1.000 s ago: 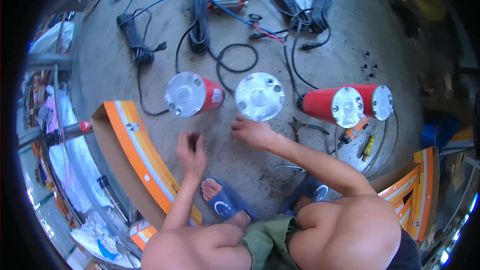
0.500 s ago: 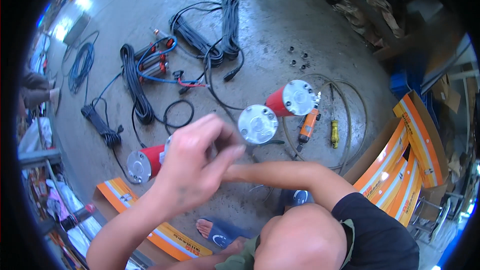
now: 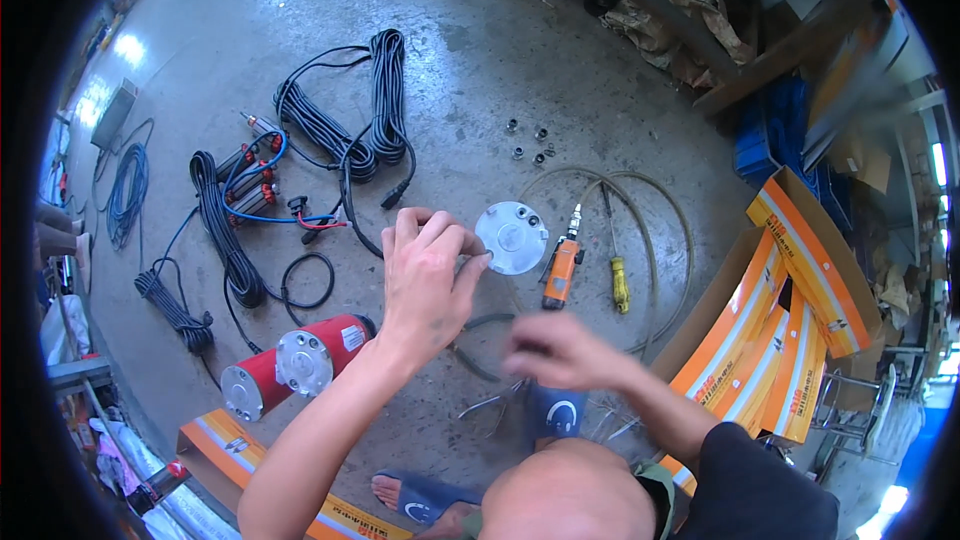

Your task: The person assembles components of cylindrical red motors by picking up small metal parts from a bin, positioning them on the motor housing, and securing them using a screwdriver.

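My left hand [image 3: 428, 285] is raised above the floor, its fingers curled and the thumb pressed toward the forefinger. Whatever lies in that pinch, if anything, is too small to make out. Close to the thumb tip is a round silver end cap [image 3: 512, 240] with a few holes. My right hand [image 3: 560, 350] is just below the orange power tool [image 3: 560, 280], smeared by motion, so its fingers are unclear. Left of my left forearm lie red cylinders [image 3: 352, 335] with silver ends, one end cap [image 3: 303, 362] facing up toward me.
Bundled black cables [image 3: 388, 100] and a blue cable coil [image 3: 128, 195] lie on the grey floor. Right of the tool are a yellow-handled screwdriver [image 3: 620, 285] and a looped hose [image 3: 688, 240]. Small metal fittings [image 3: 541, 134] sit farther off. Orange cartons [image 3: 735, 380] stand at the right.
My view has shifted. My right hand, hidden behind the left before, now shows at the right. The left hand has moved right and up. Only one silver cap shows near it instead of two.
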Action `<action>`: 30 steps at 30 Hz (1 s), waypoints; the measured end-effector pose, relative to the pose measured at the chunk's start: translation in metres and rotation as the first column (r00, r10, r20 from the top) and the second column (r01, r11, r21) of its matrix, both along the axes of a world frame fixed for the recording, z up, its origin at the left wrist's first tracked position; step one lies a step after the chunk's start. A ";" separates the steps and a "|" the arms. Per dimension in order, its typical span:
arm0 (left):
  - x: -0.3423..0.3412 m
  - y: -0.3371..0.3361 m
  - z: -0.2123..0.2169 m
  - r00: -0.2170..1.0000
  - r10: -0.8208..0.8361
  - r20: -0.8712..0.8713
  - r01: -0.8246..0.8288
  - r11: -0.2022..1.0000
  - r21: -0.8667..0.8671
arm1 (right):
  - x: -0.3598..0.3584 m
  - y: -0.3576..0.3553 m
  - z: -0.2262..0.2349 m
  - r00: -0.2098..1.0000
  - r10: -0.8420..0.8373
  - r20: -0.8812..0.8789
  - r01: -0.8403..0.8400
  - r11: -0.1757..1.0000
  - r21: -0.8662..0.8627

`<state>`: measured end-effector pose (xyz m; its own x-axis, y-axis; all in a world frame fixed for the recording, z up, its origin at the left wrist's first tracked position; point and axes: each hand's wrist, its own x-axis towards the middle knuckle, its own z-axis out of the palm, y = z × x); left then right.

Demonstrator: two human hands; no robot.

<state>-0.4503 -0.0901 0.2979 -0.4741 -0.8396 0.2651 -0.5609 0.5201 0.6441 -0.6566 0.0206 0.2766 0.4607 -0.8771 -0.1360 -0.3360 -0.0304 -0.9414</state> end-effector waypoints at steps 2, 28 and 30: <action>-0.002 -0.001 0.000 1.000 0.003 0.014 -0.003 1.000 0.010 | -0.030 -0.022 0.019 0.958 -0.288 -0.006 0.287 0.956 -0.067; 0.258 0.201 -0.065 0.971 0.119 0.208 -0.235 0.628 0.742 | -0.013 -0.060 0.027 0.849 -0.528 0.031 0.415 0.628 -0.659; 0.252 0.227 -0.125 0.883 0.409 0.231 -0.464 0.686 0.560 | 0.031 -0.027 0.012 0.994 -0.111 -0.007 0.071 0.684 -0.726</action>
